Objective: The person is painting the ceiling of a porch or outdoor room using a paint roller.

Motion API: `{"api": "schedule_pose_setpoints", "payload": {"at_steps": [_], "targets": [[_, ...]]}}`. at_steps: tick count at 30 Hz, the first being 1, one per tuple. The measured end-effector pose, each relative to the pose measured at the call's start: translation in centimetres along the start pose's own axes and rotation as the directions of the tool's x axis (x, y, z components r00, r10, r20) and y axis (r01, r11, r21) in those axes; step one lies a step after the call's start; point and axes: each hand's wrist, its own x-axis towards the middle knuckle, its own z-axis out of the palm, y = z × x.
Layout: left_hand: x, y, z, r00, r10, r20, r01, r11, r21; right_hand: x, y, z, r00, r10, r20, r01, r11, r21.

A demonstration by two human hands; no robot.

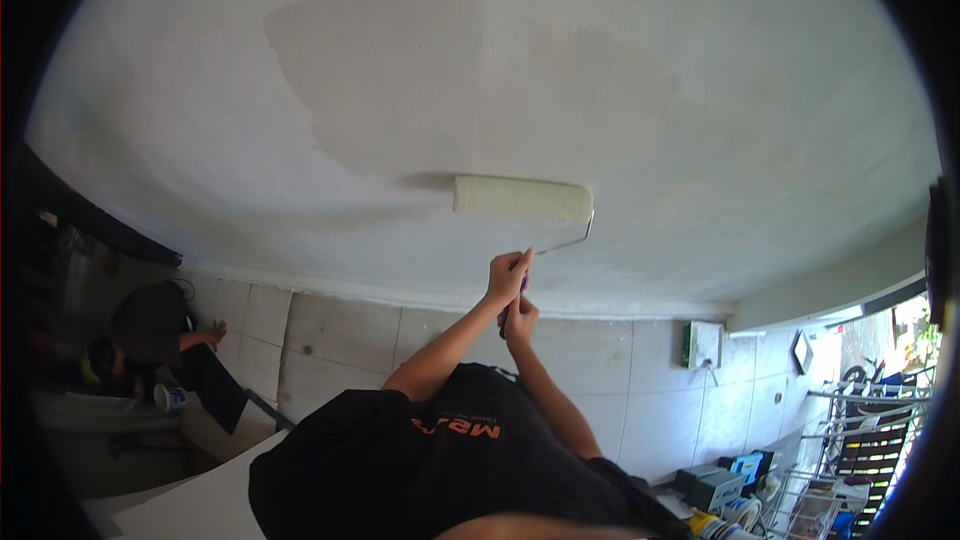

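A paint roller [523, 199] with a long cream-coloured sleeve lies against or very close to the pale wall [780, 60], its shadow just to the left. From the sleeve's right end a thin bent metal frame [588, 227] runs down to a dark handle with a purple part. My left hand [508, 276] is closed around the upper part of this handle. Below it, my right hand [521, 320] grips the lower end. Above the roller, a broad darker, wet-looking patch [390, 70] spreads over the wall; it fades toward the right.
Pale floor tiles [590, 360] run along the wall's foot. A whitish and green paint tray [703, 345] sits there on the right. Boxes [710, 487] and a metal rack [860, 440] stand at lower right. At left, another person [150, 325] in dark clothes is near a white bucket [170, 398].
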Motion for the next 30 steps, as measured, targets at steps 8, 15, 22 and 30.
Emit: {"api": "schedule_pose_setpoints", "payload": {"at_steps": [8,15,22,30], "targets": [[4.1,16.3,3.1,0.946,0.291,0.145,-0.282,0.956,-0.084,5.4,-15.8,1.6,0.921,-0.388,-0.012,0.388,0.921,0.017],[5.6,26.0,4.2,0.881,0.447,0.155,-0.426,0.892,-0.154,6.9,-26.4,2.6,0.906,-0.399,0.143,0.381,0.914,0.140],[2.1,10.6,2.6,0.966,0.155,0.205,-0.126,0.981,-0.146,3.3,-10.2,-0.6,0.992,0.002,0.123,0.020,0.984,-0.179],[-2.3,8.2,7.7,0.899,0.040,0.436,0.037,0.985,-0.166,-2.0,-10.9,-7.7,0.964,-0.196,-0.178,0.109,0.906,-0.409]]}}
